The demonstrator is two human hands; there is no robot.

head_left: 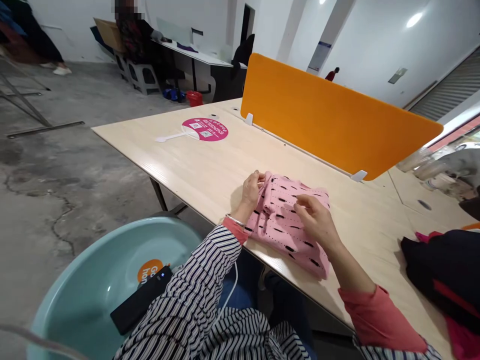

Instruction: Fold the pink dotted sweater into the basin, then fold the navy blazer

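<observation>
On table [202, 172], I see L hand [250, 192] at pink cloth [279, 222] edge, can't tell if gripping. R hand [317, 220] over it w/ fingers loosely open.

The cloth [283, 212] is pink with black dashes and dots, the sleeve [198, 280] striped dark and white with a coral cuff [236, 231], the counter [180, 165] pale wood-toned, the divider [330, 115] plain orange, the fan [210, 126] magenta and white, the basin [97, 270] pale teal.

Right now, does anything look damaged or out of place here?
A black electronic device appears to lie in the teal basin, an odd place for electronics; the concrete floor at frame left is cracked.
</observation>
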